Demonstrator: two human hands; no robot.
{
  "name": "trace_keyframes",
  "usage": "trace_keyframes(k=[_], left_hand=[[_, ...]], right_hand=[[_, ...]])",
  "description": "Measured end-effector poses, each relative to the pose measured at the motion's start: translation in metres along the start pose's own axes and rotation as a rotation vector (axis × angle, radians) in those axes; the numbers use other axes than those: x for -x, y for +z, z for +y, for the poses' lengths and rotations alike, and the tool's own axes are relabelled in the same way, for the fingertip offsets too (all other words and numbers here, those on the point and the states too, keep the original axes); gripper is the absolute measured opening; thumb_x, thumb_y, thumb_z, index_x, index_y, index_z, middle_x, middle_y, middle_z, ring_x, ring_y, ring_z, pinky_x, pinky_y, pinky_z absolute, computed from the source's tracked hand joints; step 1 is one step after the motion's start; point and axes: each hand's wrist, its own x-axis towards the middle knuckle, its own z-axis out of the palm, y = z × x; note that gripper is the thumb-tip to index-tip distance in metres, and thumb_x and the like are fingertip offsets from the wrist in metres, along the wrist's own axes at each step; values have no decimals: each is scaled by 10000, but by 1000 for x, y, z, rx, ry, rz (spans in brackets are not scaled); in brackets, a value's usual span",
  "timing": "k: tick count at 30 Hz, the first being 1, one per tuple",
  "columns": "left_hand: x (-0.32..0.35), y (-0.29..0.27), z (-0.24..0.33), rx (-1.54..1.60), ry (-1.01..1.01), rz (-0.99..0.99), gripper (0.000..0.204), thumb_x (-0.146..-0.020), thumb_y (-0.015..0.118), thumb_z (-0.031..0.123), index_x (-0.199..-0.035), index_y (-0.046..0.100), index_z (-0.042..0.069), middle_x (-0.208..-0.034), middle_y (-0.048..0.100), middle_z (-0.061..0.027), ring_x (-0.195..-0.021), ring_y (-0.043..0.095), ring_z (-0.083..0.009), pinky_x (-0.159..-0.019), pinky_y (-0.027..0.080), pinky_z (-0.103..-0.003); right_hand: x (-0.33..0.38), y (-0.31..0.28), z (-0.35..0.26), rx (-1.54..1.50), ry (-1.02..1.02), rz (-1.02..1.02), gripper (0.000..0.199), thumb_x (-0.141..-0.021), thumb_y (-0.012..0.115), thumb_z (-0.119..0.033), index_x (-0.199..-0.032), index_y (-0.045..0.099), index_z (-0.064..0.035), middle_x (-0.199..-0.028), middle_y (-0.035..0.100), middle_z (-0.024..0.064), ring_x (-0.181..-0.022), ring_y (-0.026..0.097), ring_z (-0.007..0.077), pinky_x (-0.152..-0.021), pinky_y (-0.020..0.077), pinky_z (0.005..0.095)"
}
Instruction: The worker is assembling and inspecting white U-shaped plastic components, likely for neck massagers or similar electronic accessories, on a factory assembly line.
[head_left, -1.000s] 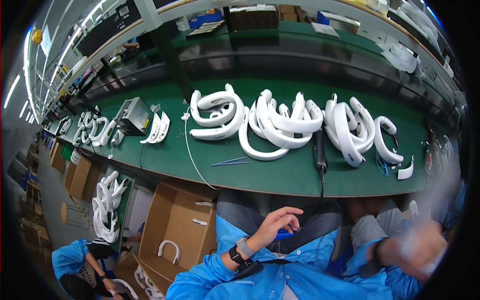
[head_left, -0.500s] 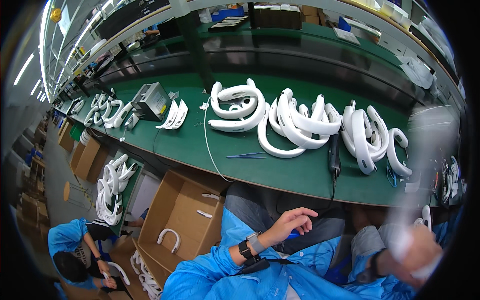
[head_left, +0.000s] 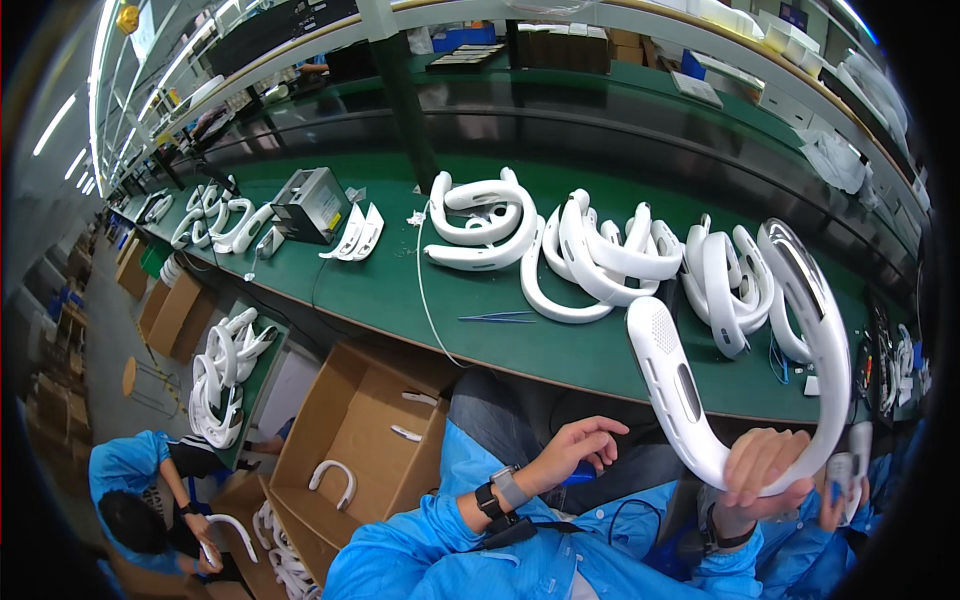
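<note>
At lower right my right hand point(head_left: 765, 470) grips the white U-shaped band point(head_left: 745, 385) upright for a look — my left hand point(head_left: 580, 445) rests open, empty, at lower centre.

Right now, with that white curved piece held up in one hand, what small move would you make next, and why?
Probably bring the left hand up to the white U-shaped piece. The right hand grips it only at its bend, both ends sticking up free, while the left hand hovers empty over the lap. A second grip would likely steady it.
</note>
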Motion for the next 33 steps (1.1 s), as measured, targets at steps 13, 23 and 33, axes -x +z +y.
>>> trace_keyframes(k=[13,23,33], left_hand=[[-10,7,18,277,314,13,618,-989,446,433,-1449,329,38,-1333,528,-164,-1185,542,-231,-1027,410,-391],[15,-32,31,474,153,233,361,-940,521,167,-1248,474,-16,-1058,615,-141,-870,633,-217,-703,548,-315],[35,-66,37,316,231,558,366,-900,549,76,-1252,481,2,-1115,615,-127,-1000,641,-237,-842,542,-354]], right_hand=[[42,40,71,-103,210,315,504,-874,648,-477,-643,599,-32,-530,604,57,-395,554,152,-373,425,287],[-1,68,90,-233,743,114,512,-953,554,-338,-1267,457,56,-983,658,158,-879,661,220,-831,515,298],[-6,108,118,-336,1028,144,476,-958,510,-350,-1195,464,60,-828,613,149,-645,629,182,-582,529,303]])
